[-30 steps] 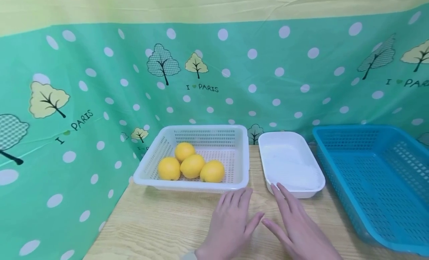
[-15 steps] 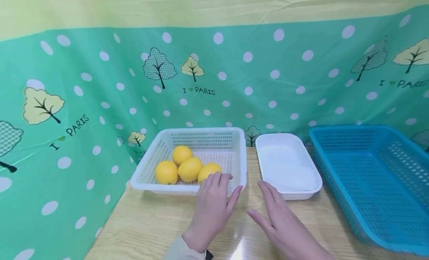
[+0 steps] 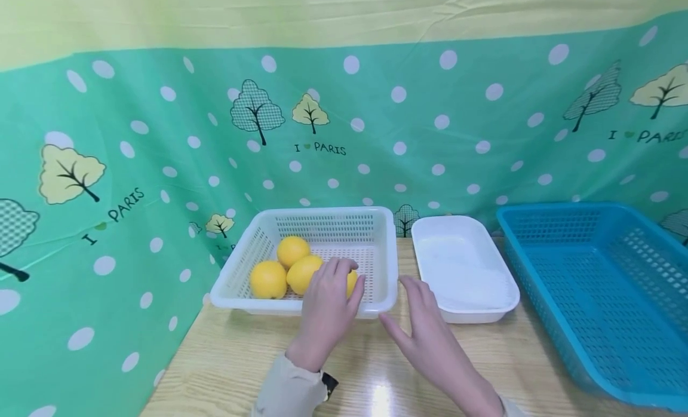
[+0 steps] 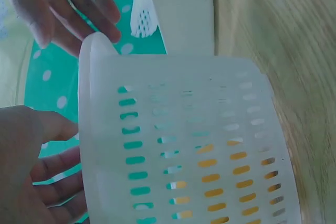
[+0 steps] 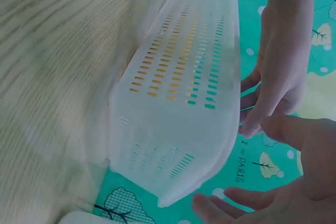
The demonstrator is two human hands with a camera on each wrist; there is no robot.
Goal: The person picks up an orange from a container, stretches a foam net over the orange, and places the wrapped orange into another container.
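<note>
Basket wall between fruit and tray

The head camera looks forward and down over the table toward the curtain. Both wrist cameras sit low, frames turned sideways: the left closely faces the white basket; the right, farther back, its corner. Both share its perforated near side.

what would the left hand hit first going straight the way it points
Probably the rightmost yellow fruit, partly hidden behind the left hand, though depth is hard to judge.
</note>
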